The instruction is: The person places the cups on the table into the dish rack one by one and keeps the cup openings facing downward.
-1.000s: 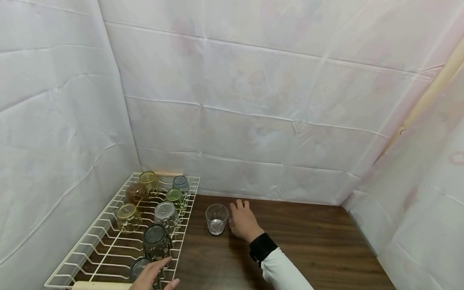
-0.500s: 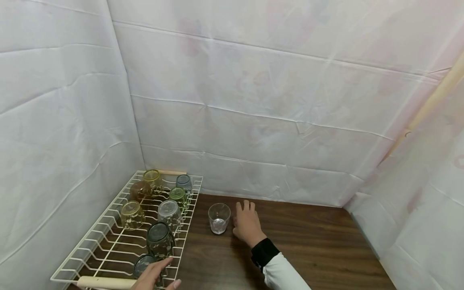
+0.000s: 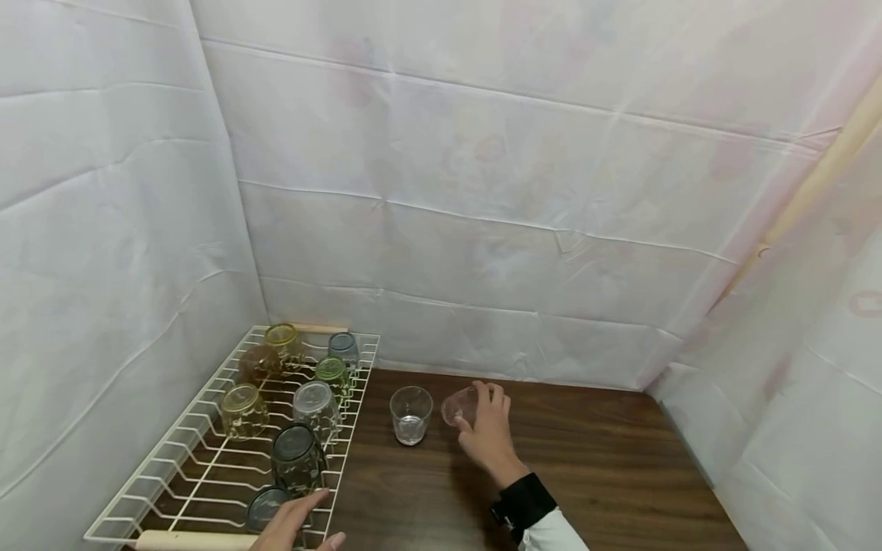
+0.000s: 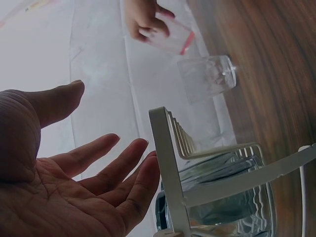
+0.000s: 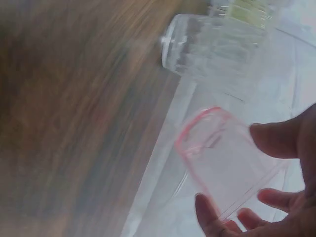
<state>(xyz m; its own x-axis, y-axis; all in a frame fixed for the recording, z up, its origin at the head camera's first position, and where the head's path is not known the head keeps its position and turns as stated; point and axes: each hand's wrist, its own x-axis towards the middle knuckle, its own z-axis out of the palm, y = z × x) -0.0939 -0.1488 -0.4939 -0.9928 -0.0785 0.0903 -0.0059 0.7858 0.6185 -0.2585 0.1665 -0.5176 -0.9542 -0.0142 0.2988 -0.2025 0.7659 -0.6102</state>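
My right hand (image 3: 491,436) holds a pink-tinted clear glass (image 3: 458,405), tilted and raised off the dark wooden table. In the right wrist view, thumb and fingers grip the sides of this glass (image 5: 227,163). Just left of it a clear glass (image 3: 411,417) stands upright on the table. At the near right corner of the white wire rack (image 4: 170,173) is my left hand (image 4: 84,182), palm turned up and fingers loosely bent with nothing in them. Its fingertips lie close to the rack's edge; whether they touch I cannot tell. A dark blue-grey glass (image 3: 267,506) sits beside that hand.
Several glasses stand upside down in the rack, among them a dark grey mug (image 3: 296,455), a yellow one (image 3: 244,413) and a green one (image 3: 334,375). A wooden handle (image 3: 193,541) crosses the rack's near end. White cloth walls (image 3: 448,252) enclose the table (image 3: 586,459).
The right hand has moved right, away from the clear glass, with the pink-tinted glass now raised, tilted and plainly visible. The left hand has stayed at the rack.
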